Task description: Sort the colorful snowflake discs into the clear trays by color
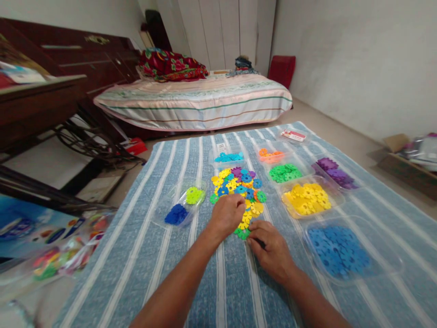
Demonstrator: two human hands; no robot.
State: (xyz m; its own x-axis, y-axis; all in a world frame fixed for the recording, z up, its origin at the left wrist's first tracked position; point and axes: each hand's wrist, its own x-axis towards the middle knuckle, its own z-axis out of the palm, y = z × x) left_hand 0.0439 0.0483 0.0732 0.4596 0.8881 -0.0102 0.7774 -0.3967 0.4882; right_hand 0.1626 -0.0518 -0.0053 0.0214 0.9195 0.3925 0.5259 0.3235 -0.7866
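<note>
Sorting's underway, I'd say: left hand (pixel 227 214) curled atop the pile (pixel 235 182), grip hidden, right hand (pixel 271 248) touching a green piece (pixel 243 234) at the pile's near edge, where a clean pinch comes next.

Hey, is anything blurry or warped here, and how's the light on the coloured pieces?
Head view: even, soft indoor light, no glare on the pile of coloured pieces; left hand and right hand are sharp; the plastic bag at lower left is smeared; wide-angle lens fans the striped cloth outward.
</note>
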